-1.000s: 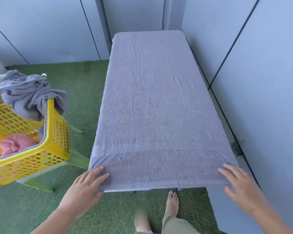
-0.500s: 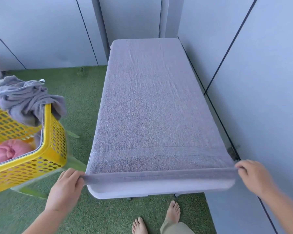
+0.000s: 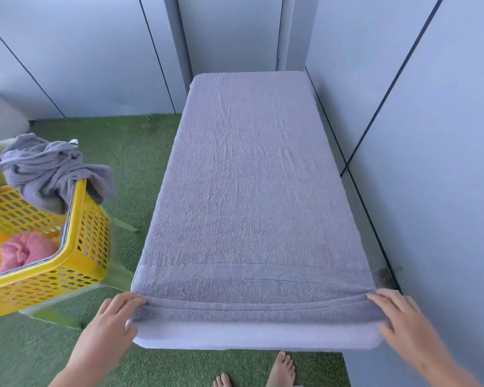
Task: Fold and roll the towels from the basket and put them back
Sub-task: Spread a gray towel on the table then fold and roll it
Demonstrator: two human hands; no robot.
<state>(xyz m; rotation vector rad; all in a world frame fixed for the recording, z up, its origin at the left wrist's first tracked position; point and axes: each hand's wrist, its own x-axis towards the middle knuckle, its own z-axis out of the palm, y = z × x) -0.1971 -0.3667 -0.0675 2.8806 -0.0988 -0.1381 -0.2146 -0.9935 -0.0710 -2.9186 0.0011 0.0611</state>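
Note:
A large grey towel (image 3: pixel 252 191) lies spread flat over a long white table (image 3: pixel 252 337). Its near hem is turned over into a narrow first roll. My left hand (image 3: pixel 115 319) grips the left end of that roll and my right hand (image 3: pixel 394 314) grips the right end. At the left a yellow perforated basket (image 3: pixel 76 263) stands tilted, with a crumpled grey towel (image 3: pixel 48 171) draped over its far rim and a rolled pink towel (image 3: pixel 23 251) inside.
Grey wall panels (image 3: pixel 430 163) run close along the table's right side and behind it. Green artificial turf (image 3: pixel 129 152) covers the floor. My bare feet (image 3: pixel 280 370) show below the table's near edge. A pale green stand (image 3: pixel 67 300) sits under the basket.
Both hands took hold of the towel's near corners, lifted the hem and turned it over away from me into a narrow roll. The white near strip of the table is now bare.

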